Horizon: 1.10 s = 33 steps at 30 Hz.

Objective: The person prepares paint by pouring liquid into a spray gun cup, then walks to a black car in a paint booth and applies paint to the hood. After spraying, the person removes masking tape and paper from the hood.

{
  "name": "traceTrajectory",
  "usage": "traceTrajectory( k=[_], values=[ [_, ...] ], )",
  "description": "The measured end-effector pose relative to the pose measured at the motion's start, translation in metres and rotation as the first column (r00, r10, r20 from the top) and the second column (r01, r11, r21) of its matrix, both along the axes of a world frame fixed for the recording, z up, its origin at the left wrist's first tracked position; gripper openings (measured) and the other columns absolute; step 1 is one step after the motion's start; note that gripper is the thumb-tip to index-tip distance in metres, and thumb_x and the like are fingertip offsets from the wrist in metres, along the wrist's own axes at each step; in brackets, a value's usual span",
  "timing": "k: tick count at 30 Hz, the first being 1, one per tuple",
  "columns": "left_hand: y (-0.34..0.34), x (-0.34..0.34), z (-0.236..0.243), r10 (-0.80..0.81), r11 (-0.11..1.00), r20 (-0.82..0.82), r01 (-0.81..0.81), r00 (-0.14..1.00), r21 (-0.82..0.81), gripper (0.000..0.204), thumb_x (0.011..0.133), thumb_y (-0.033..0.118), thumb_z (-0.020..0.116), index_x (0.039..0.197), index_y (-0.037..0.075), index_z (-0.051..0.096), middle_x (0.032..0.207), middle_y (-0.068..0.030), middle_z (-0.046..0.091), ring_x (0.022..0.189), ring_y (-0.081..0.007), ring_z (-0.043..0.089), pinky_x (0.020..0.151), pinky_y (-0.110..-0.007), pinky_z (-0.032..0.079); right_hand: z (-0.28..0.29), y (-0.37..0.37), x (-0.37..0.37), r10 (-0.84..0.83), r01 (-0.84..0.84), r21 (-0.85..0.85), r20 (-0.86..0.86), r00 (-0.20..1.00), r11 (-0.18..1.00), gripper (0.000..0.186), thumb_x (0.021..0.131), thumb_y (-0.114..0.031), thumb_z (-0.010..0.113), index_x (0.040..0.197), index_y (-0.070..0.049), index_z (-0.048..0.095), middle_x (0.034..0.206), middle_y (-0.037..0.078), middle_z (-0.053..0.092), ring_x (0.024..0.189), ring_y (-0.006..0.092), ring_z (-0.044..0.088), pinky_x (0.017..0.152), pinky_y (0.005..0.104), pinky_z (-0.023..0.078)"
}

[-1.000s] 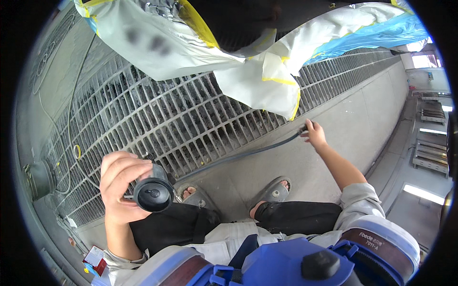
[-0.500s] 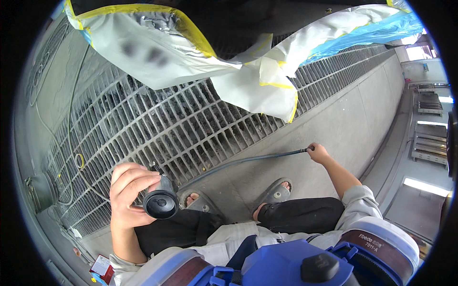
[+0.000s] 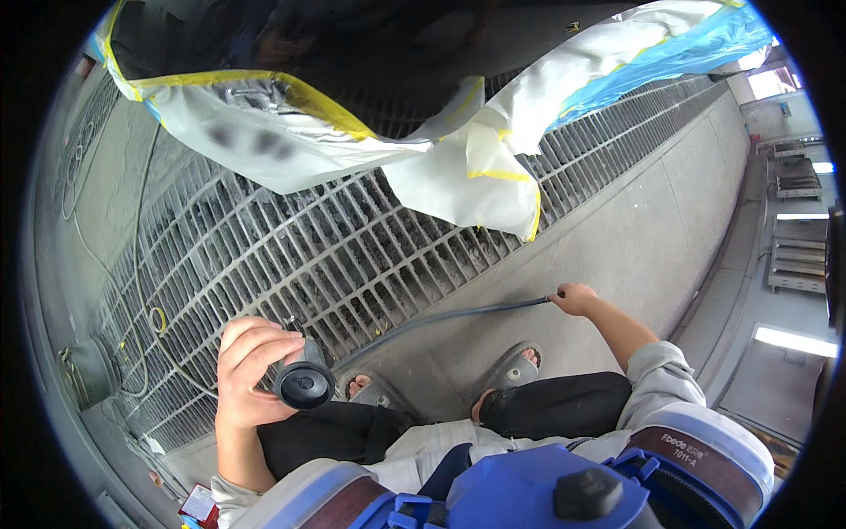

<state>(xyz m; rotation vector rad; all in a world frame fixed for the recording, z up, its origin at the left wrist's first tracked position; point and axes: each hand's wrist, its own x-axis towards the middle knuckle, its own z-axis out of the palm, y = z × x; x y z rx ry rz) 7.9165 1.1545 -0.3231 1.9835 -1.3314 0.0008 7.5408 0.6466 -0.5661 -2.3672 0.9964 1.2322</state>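
My left hand (image 3: 251, 370) is wrapped round a spray gun (image 3: 305, 386), whose grey cup with a round black lid faces up toward me. Only a small metal part of the gun shows beyond the cup; the hand hides the rest. Out to the right, my right hand (image 3: 575, 299) grips the end of a dark blue air hose (image 3: 458, 313). The hose runs left from that fist, past my feet, toward the grating. The gun and the hose end are well apart. Ahead is a glossy black car body panel (image 3: 352, 44), edged with white masking paper (image 3: 458, 185) and yellow tape.
A metal floor grating (image 3: 344, 256) crosses under the panel, beside concrete floor (image 3: 652, 212). Blue masking film (image 3: 652, 75) hangs at the far right. Another thin hose (image 3: 139, 238) lies at the left. Slatted metal panels (image 3: 797, 256) line the right side. My respirator (image 3: 529, 480) fills the lower edge.
My left hand with the spray gun has shifted slightly right and down. The right hand with the hose end has moved a little left and down. The view has tilted, showing more black panel.
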Motion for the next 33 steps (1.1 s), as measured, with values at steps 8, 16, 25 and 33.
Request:
traceTrajectory(
  k=[8, 16, 25, 33],
  values=[
    [-0.016, 0.0, -0.005, -0.038, 0.999, 0.012, 0.038, 0.999, -0.002, 0.043, 0.064, 0.0, 0.088, 0.104, 0.008, 0.076, 0.097, -0.0046, 0.076, 0.09, -0.0276, 0.068, 0.082, -0.041, 0.054, -0.032, 0.0, -0.004, -0.023, 0.096, -0.183, 0.365, 0.931, 0.978, 0.038, 0.101, -0.037, 0.056, 0.113, -0.008, 0.077, 0.113, 0.018, 0.075, 0.111, 0.038, 0.069, 0.1, 0.0482, 0.055],
    [-0.025, 0.0, -0.007, -0.054, 0.998, -0.003, 0.054, 0.999, 0.024, 0.044, 0.063, 0.001, 0.087, 0.105, 0.008, 0.076, 0.099, -0.0044, 0.076, 0.092, -0.0279, 0.067, 0.082, -0.041, 0.054, 0.006, -0.033, 0.083, -0.178, 0.382, -0.032, 0.846, 0.503, 0.924, 0.022, 0.094, -0.024, 0.076, 0.102, -0.004, 0.077, 0.089, 0.012, 0.076, 0.081, 0.0273, 0.072, 0.077, 0.0395, 0.058],
    [-0.038, -0.003, -0.008, -0.089, 0.995, 0.016, 0.088, 0.996, 0.037, 0.044, 0.062, 0.0, 0.088, 0.104, 0.008, 0.076, 0.099, -0.0049, 0.076, 0.092, -0.0281, 0.068, 0.082, -0.041, 0.054, 0.107, 0.0, 0.26, -0.268, 0.31, 0.153, 0.887, 0.375, 0.938, 0.037, 0.094, -0.037, 0.081, 0.107, -0.003, 0.081, 0.09, 0.009, 0.079, 0.082, 0.0158, 0.072, 0.078, 0.0328, 0.056],
    [-0.033, -0.006, -0.004, -0.095, 0.994, 0.008, 0.094, 0.995, 0.047, 0.045, 0.061, 0.002, 0.088, 0.104, 0.008, 0.076, 0.099, -0.005, 0.076, 0.091, -0.0282, 0.068, 0.082, -0.041, 0.054, 0.093, 0.004, 0.277, -0.162, 0.373, -0.071, 0.815, 0.556, 0.925, 0.038, 0.087, -0.047, 0.082, 0.103, -0.013, 0.084, 0.093, 0.01, 0.081, 0.087, 0.0269, 0.078, 0.08, 0.0398, 0.06]
  ],
)
